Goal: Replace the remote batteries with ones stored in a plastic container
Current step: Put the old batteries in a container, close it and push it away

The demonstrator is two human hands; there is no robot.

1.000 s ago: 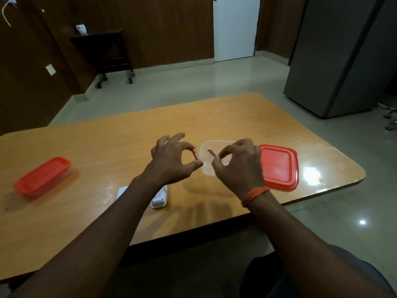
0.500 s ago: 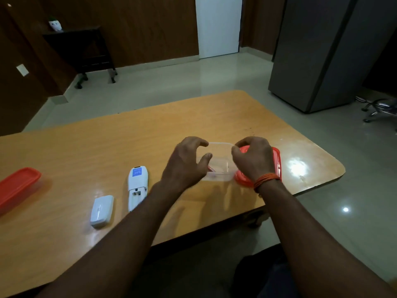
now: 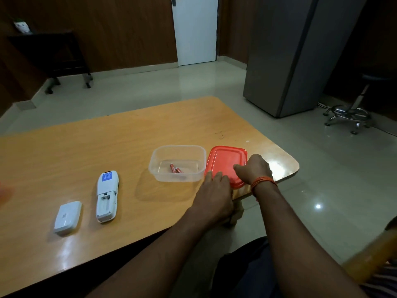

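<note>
A clear plastic container (image 3: 199,155) stands open on the wooden table (image 3: 107,147), with two red batteries (image 3: 175,169) lying on its bottom. Its red lid (image 3: 225,160) lies flat just to the right, near the table's corner. My left hand (image 3: 214,194) reaches over the table edge, and its fingertips rest on the lid's near-left corner. My right hand (image 3: 254,168), with an orange thread on the wrist, curls over the lid's near-right edge. The white remote (image 3: 107,195) lies back-up to the left, its battery bay open and empty. Its cover (image 3: 67,218) lies beside it.
A blurred red shape (image 3: 3,192) shows at the table's far left edge. A grey cabinet (image 3: 290,61) and a swivel chair base (image 3: 348,117) stand on the floor to the right. A dark trolley (image 3: 53,57) is against the back wall.
Both hands held a battery each, lowered them into the clear container and let go. They have since moved right onto the red lid. The camera has turned right.
</note>
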